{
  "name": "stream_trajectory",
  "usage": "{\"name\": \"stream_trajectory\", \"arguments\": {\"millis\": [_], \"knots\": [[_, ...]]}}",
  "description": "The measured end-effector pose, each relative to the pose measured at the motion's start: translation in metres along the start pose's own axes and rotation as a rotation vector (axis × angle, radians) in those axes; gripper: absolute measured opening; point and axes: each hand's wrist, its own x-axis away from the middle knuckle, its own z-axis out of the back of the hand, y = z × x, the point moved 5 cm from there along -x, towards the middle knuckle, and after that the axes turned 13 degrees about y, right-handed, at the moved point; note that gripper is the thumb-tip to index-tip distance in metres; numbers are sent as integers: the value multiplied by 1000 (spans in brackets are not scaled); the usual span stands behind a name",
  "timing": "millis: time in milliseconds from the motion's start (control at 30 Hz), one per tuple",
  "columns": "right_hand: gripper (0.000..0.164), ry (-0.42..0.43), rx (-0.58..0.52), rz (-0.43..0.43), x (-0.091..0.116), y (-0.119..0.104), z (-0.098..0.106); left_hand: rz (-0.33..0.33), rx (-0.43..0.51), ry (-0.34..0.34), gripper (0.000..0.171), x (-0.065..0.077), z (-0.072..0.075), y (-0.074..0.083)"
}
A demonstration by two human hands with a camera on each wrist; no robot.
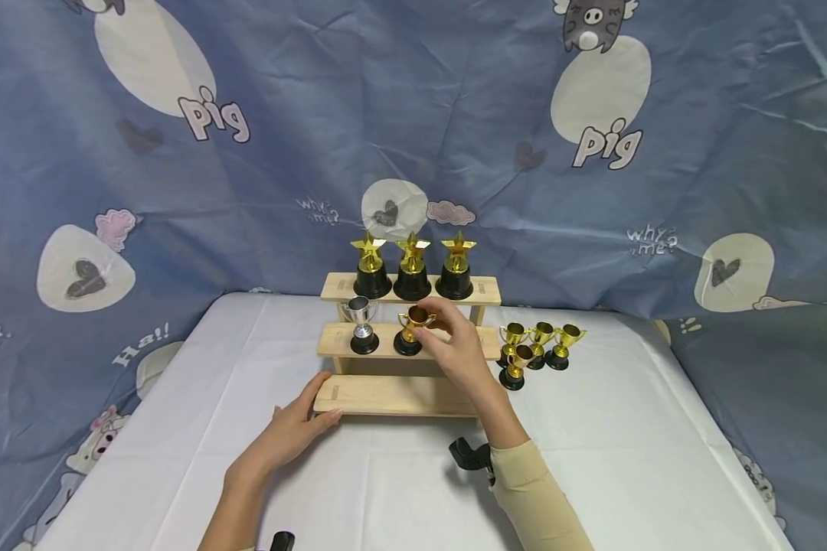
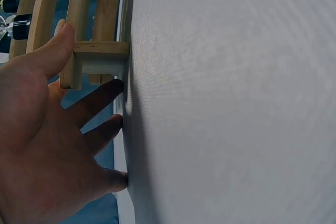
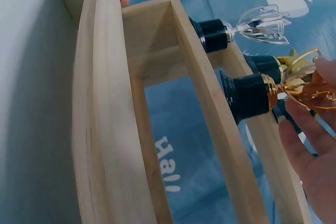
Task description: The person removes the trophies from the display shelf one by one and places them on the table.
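A three-step wooden display stand (image 1: 393, 394) stands on the white cloth. My left hand (image 1: 292, 428) grips the left end of its lowest step; the thumb lies against the wood, the other fingers spread low by the tabletop in the left wrist view. My right hand (image 1: 458, 348) pinches a small gold trophy cup (image 1: 409, 337) near its top, between thumb and fingers. Its black base (image 3: 244, 95) is right at the middle step. Left of it on that step stands a silver trophy cup (image 1: 363, 325). Three gold star trophies (image 1: 412, 268) line the top step.
Several gold trophy cups (image 1: 558, 348) stand grouped on the white-covered table (image 1: 613, 451), just right of the stand. A blue patterned cloth (image 1: 282, 176) hangs close behind the stand. Black wrist mounts (image 1: 470, 454) stick out by both forearms.
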Motion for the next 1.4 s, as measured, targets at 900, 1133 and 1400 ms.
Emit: {"name": "stream_trajectory", "arguments": {"millis": [900,1133,1400], "knots": [[36,134,111,-74,-6,5,55,-13,-3,-16,85,-2,0,-1],[36,140,136,-92,-7,5,65,-9,-11,-11,84,-1,0,-2],[38,122,163,-94,-7,6,76,-9,-13,-17,85,-1,1,0]]}}
